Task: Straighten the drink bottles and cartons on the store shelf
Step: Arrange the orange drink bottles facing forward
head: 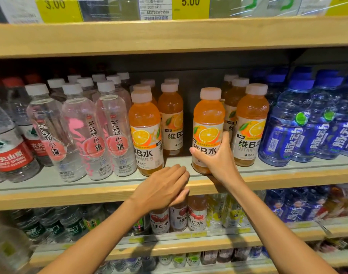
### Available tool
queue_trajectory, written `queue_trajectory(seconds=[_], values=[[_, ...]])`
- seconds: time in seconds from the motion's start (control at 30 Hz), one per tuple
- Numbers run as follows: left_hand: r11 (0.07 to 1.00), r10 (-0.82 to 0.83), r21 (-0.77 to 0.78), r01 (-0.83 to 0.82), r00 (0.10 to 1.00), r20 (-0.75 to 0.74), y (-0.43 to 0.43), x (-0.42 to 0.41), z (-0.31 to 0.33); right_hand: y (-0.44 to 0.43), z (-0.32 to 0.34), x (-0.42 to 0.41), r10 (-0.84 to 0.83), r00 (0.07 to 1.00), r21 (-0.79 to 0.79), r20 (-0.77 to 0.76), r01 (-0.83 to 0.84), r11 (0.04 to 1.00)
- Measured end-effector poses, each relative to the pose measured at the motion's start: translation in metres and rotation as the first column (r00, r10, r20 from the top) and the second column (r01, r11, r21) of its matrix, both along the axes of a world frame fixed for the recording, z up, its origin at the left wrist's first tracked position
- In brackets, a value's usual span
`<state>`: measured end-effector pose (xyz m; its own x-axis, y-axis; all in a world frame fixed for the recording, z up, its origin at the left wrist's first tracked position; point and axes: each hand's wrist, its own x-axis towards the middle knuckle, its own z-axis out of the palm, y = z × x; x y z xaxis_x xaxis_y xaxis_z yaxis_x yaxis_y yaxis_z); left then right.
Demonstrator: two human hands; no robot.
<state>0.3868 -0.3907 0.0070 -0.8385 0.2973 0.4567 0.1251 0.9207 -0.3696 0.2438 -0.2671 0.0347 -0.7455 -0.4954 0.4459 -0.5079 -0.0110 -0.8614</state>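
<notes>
Right now the right hand (218, 159) is wrapping its fingers (225, 138) and thumb round the lower label of an orange vitamin bottle (208, 115), centre of the frame, at the front edge of the middle shelf (90, 192). The left hand (161, 186) is hovering just below and to the left, fingers straight, holding nothing. Doing this well probably means keeping the bottle upright, turning its label outward, and lining it up with the front orange bottle (145, 131) to its left.
</notes>
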Motion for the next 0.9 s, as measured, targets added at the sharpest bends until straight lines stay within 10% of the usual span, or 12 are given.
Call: queue_trajectory(seconds=[0.23,0.9], values=[[1.000,-0.014,0.026,0.014,1.000,-0.013,0.000,0.001,-0.001,0.006,-0.016,0.023,-0.347,0.915,0.035,-0.205,0.361,0.932],[0.999,-0.018,0.041,0.020,0.999,-0.051,-0.002,0.005,-0.001,-0.016,-0.002,-0.004,-0.386,0.868,0.195,-0.312,0.456,0.868]])
